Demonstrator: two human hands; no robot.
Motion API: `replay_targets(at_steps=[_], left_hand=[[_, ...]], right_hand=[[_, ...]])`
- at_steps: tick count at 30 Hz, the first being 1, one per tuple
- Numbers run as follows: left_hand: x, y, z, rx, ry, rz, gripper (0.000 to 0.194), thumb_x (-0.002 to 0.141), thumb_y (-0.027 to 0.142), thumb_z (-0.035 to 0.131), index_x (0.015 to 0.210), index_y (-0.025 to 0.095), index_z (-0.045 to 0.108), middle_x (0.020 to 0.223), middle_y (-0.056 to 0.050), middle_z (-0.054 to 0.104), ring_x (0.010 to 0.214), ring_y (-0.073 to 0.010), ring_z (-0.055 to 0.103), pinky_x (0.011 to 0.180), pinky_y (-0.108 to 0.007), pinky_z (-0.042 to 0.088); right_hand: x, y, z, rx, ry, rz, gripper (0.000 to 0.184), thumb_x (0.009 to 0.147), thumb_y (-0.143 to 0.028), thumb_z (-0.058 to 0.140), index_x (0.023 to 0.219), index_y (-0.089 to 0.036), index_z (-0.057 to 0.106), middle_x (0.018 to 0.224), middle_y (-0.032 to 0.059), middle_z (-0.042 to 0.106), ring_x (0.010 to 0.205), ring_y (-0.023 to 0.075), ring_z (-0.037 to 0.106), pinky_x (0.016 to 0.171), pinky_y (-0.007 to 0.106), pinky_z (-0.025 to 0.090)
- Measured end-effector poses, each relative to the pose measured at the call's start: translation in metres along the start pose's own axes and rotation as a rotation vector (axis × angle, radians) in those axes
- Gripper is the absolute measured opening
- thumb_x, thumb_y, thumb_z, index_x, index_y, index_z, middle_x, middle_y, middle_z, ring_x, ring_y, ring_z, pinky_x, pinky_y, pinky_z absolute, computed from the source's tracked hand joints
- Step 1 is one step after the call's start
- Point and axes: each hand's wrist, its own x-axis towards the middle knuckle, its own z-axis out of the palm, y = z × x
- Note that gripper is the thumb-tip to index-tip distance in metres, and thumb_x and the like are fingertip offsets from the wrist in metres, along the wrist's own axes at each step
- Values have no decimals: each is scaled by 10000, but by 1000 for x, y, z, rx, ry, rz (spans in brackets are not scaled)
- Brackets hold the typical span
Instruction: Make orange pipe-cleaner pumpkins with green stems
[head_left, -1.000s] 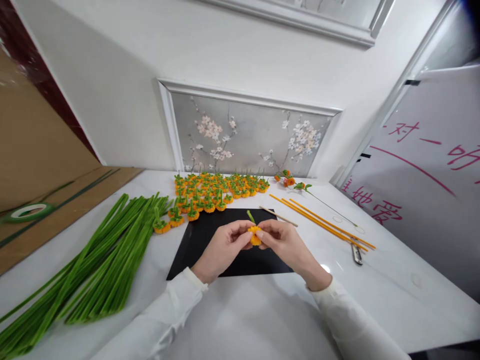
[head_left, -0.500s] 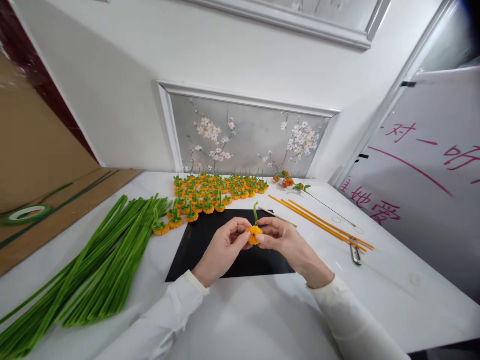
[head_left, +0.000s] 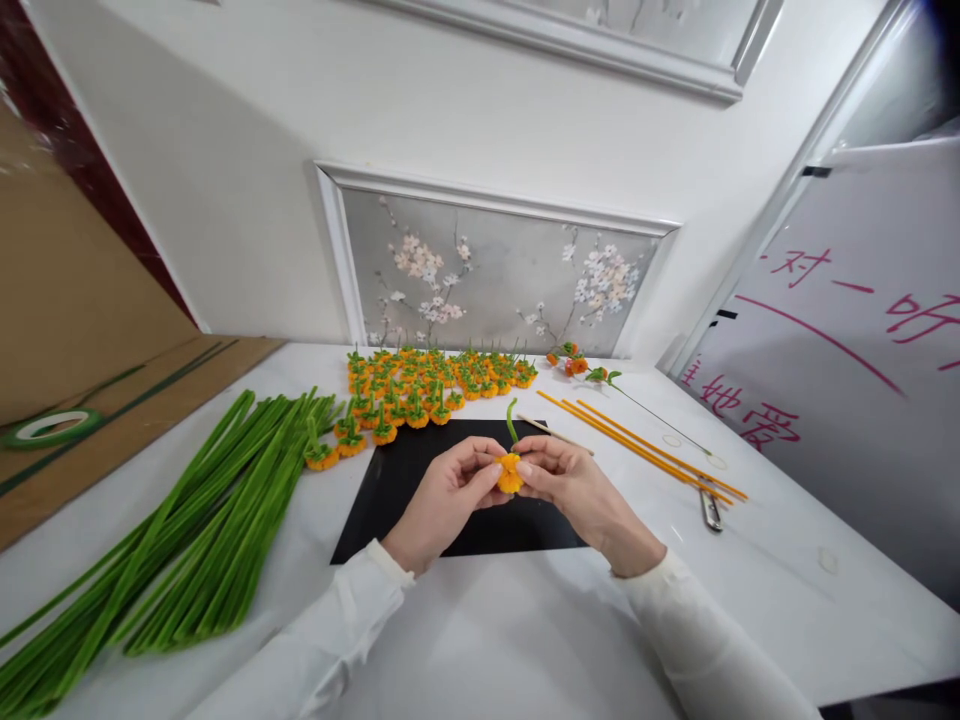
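"Both hands are closed on something, right?"

"Yes. The left hand (head_left: 459,488) and the right hand (head_left: 571,488) pinch one orange flower (head_left: 510,475) between thumbs and fingers, held above the black mat (head_left: 390,485). One green stem (head_left: 511,420) rises on its far side."

"Anything different from the earlier frames?"

"A second ago only a short bit of stem showed, tipped left. Now more of it shows, curved and more upright. Since half a second ago the flower has turned slightly in the fingertips. Everything on the bench (head_left: 465,640) lies as it did."

"And the counts?"

"One mat. Three orange pipe cleaners (head_left: 637,441) on the right, with one nail clipper (head_left: 712,513) at their near ends. One wooden stick (head_left: 556,435) lies at the mat's far right. Far right, one flower spray (head_left: 575,367) with at least three orange blooms."

"What about the left?"

"One bundle of green pipe cleaners (head_left: 217,530), too many to count. One roll of green tape (head_left: 86,424) on the cardboard (head_left: 187,400) beyond it."

"And those rows in the far middle?"

"Finished-looking marigold heads (head_left: 439,375), stems up, dozens, packed too tightly for an exact number."
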Motion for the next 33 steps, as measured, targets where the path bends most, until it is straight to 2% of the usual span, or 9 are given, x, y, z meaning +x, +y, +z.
replay_targets(at_steps=[5, 10, 15, 21, 26, 30, 33], left_hand=[[2, 1, -3, 23, 28, 40, 194, 820, 328, 602, 950, 186, 580, 868, 3, 601, 808, -122, 599, 779, -289, 553], [3, -2, -4, 113, -10, 121, 200, 826, 307, 587, 979, 179, 595, 902, -14, 606, 838, -142, 603, 776, -286, 548], [2, -8, -4, 313, -12, 242, 413, 747, 222, 669, 1148, 209, 571, 1075, -57, 598, 945, -191, 609, 834, -315, 533], [0, -7, -3, 516, 14, 329, 275, 815, 231, 577, 1083, 188, 624, 944, -53, 602, 844, -172, 610, 740, -270, 537], [0, -8, -4, 500, 22, 346, 294, 823, 204, 556, 1112, 192, 607, 1013, -59, 618, 902, -176, 619, 786, -267, 532], [0, -8, -4, 434, 39, 314, 387, 810, 224, 588, 1193, 190, 548, 1066, -63, 641, 941, -184, 634, 823, -286, 539], [0, -7, -3, 444, 81, 312, 372, 794, 248, 616, 1156, 175, 572, 1022, -65, 663, 898, -189, 650, 794, -294, 552]], right_hand=[[-4, -8, 0, 1, -32, 14, 394, 742, -463, 695, 1020, -192, 627, 819, 17, 652, 734, 126, 629, 744, 295, 525], [-4, -9, 8, -146, 2, -39, 368, 715, -472, 706, 921, -173, 649, 735, 3, 640, 647, 110, 600, 641, 264, 526], [-3, -9, 11, -172, 39, -41, 375, 690, -481, 714, 881, -164, 652, 720, 5, 650, 590, 99, 571, 602, 252, 503], [-4, -11, 11, -232, 36, -104, 318, 725, -452, 690, 832, -153, 669, 687, 7, 620, 575, 92, 517, 524, 214, 435], [-3, -11, 11, -238, 52, -111, 315, 730, -439, 686, 870, -157, 681, 701, 4, 611, 588, 93, 492, 516, 212, 396], [-3, -9, 8, -233, 12, -121, 396, 715, -403, 709, 1047, -197, 646, 760, 9, 656, 632, 117, 526, 545, 225, 395], [-3, -5, 8, -264, 11, -162, 366, 708, -404, 713, 1010, -199, 675, 759, 15, 670, 618, 125, 525, 549, 239, 398]])
